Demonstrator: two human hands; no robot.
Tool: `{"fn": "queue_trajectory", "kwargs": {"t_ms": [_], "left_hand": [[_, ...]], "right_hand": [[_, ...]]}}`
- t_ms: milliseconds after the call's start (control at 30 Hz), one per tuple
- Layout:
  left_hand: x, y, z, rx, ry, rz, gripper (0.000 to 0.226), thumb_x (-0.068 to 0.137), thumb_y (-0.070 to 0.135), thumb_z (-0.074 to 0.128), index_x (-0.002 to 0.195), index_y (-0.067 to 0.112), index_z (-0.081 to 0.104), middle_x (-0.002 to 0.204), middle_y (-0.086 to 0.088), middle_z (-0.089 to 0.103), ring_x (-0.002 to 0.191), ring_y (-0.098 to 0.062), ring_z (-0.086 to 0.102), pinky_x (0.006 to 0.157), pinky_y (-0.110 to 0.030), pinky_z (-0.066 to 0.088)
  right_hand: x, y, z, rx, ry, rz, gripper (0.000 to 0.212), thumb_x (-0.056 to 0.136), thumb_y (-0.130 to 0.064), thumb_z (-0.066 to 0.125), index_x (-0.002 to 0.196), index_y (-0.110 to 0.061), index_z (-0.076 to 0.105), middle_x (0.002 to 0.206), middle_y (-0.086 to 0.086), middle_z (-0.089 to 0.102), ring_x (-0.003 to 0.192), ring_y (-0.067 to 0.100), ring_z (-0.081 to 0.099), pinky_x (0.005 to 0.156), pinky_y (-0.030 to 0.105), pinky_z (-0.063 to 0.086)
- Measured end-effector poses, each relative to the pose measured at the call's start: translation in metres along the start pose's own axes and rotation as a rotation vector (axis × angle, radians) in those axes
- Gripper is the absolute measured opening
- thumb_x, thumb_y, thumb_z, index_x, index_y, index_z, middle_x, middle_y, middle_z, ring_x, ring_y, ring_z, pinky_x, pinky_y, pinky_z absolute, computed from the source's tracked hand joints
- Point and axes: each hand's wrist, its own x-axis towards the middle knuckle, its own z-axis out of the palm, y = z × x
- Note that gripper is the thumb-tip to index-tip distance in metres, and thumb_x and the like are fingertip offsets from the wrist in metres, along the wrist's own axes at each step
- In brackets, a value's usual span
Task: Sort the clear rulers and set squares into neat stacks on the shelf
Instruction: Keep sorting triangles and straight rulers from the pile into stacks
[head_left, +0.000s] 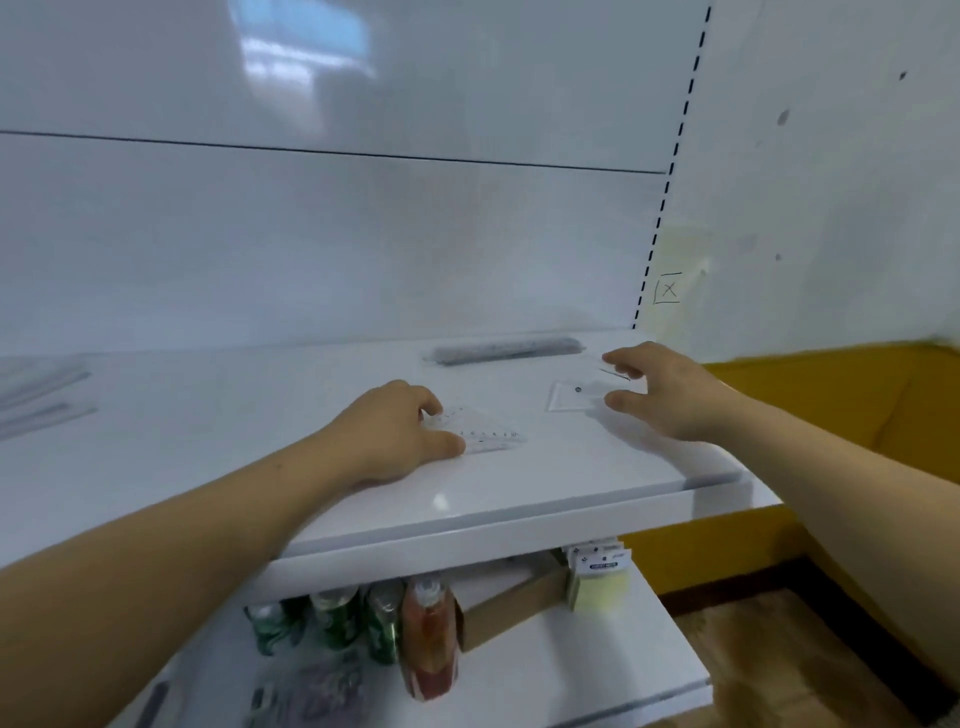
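Step in hand: gathering loose clear pieces on the right end of the shelf (260, 415), w/ both hands at work.

Left hand (395, 431) sits on a clear set square (488, 434) lying flat near the front, mid-shelf. Its fingers (434, 408) are curled over the square's left corner w/ the thumb at the near edge, so it looks pinched and pressed down, not lifted.

Right hand (670, 389) is at a second clear flat piece (571, 397), just right of the set square and a bit farther back. Thumb and fingers (623, 361) are spread apart round its right edge, nothing gripped yet. Can't tell if they touch it; the exact shape is blurred.

A stack of rulers (506, 349) lies along the far edge, behind both hands. More clear rulers (41, 395) lie at the far left, well apart.

Next, prob.: right hand closes on the flat piece. It's thin and flush on a slick surface, so it needs an edge lifted or a slide to the rim. Then match like w/ like and square up the edges. Sorting looks only partly done.
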Motion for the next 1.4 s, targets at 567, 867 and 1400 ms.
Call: {"fn": "queue_trajectory", "kwargs": {"t_ms": [567,867,1400], "left_hand": [[-0.016,0.037,-0.001,0.116,-0.066,-0.268,0.049,0.092,0.035,0.056,0.135,0.013,0.049,0.136,-0.004,0.051,0.118,-0.021,0.05,0.097,-0.028,0.038],[-0.013,0.042,0.003,0.113,-0.066,-0.32,0.053,0.091,0.041,0.056,0.136,0.015,0.046,0.137,-0.005,0.048,0.119,-0.022,0.049,0.097,-0.029,0.037],[-0.034,0.034,-0.005,0.146,-0.019,-0.299,0.04,0.092,0.032,0.057,0.128,0.016,0.056,0.125,0.0,0.058,0.102,-0.015,0.053,0.087,-0.023,0.039]], "right_hand": [[-0.008,0.063,-0.025,-0.027,-0.249,-0.054,0.055,0.091,-0.035,0.056,0.142,-0.024,0.038,0.147,-0.002,0.036,0.132,0.019,0.037,0.109,0.032,0.027],[-0.004,0.072,-0.026,-0.07,-0.34,-0.084,0.054,0.092,-0.033,0.055,0.142,-0.019,0.042,0.142,-0.001,0.043,0.123,0.016,0.045,0.103,0.026,0.032],[0.007,-0.003,-0.013,0.026,-0.322,-0.283,0.06,0.089,-0.042,0.058,0.142,-0.021,0.041,0.147,-0.004,0.039,0.13,0.014,0.041,0.104,0.028,0.032]]}}
